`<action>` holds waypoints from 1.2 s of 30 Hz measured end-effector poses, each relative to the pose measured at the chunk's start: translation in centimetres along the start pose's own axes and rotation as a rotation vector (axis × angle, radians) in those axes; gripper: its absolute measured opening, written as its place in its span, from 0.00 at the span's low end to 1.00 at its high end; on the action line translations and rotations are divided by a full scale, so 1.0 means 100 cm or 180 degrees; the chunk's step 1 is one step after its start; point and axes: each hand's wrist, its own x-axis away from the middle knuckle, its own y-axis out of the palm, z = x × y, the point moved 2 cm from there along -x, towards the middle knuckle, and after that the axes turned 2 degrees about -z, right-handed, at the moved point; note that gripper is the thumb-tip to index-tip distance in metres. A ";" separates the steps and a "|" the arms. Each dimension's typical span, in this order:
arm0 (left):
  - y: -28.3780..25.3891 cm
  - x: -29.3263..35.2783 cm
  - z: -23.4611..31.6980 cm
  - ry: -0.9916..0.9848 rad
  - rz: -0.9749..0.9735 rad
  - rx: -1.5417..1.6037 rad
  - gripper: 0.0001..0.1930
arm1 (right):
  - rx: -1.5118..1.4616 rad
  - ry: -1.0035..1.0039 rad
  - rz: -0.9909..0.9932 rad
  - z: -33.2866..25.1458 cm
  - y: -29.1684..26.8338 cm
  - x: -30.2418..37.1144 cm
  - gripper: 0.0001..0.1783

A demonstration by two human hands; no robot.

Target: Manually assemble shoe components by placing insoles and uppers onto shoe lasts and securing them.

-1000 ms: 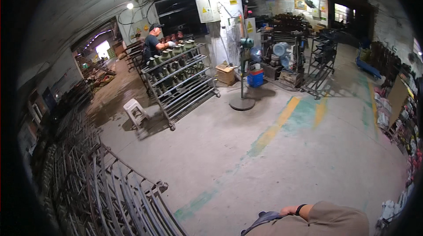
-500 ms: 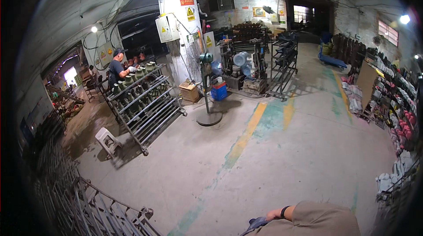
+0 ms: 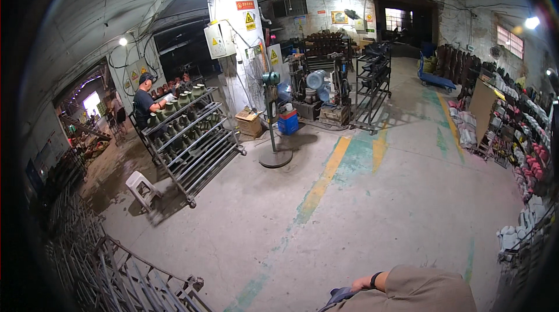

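Observation:
At the lower edge, my right hand [image 3: 360, 283] comes in from the right, with a black band [image 3: 375, 280] round the wrist. Tan fabric [image 3: 431, 290] covers the arm behind it. Against the hand lies dark blue-grey material [image 3: 339, 296]; whether it is a glove or a cloth is unclear. The fingers are hidden there, so their pose does not show. Bare concrete floor [image 3: 372, 224] stretches in front of the hand. My left hand is out of the picture.
A co-worker [image 3: 145, 102] stands behind a wheeled rack [image 3: 192, 149] of green boots. Near it are a white stool [image 3: 141, 189] and a pedestal fan [image 3: 272, 120]. Metal frames [image 3: 140, 283] crowd the lower left. A blue cart [image 3: 437, 80] and stacked footwear [image 3: 527, 160] line the right.
The co-worker has shifted a little to the left and changed posture at the boot rack. A person in the far left doorway has moved. My visible hand stays almost where it was.

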 end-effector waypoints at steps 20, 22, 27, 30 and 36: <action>0.027 -0.004 -0.008 -0.0214 -0.0392 0.0220 0.28 | 0.0784 0.0172 0.0134 -0.030 0.011 0.020 0.27; 0.029 -0.003 -0.012 -0.0268 -0.0385 0.0127 0.27 | 0.0640 0.0200 0.0100 -0.047 0.012 0.032 0.28; 0.014 -0.006 -0.002 -0.0297 -0.0438 0.0117 0.26 | 0.0462 0.0502 0.0274 -0.033 -0.004 0.021 0.29; 0.022 0.000 0.003 -0.0138 -0.0335 0.0378 0.22 | 0.1419 0.0531 0.0639 -0.036 -0.021 0.007 0.29; 0.016 0.082 0.080 0.0048 0.0143 0.0762 0.18 | 0.1563 0.0520 0.0587 -0.045 -0.074 -0.005 0.31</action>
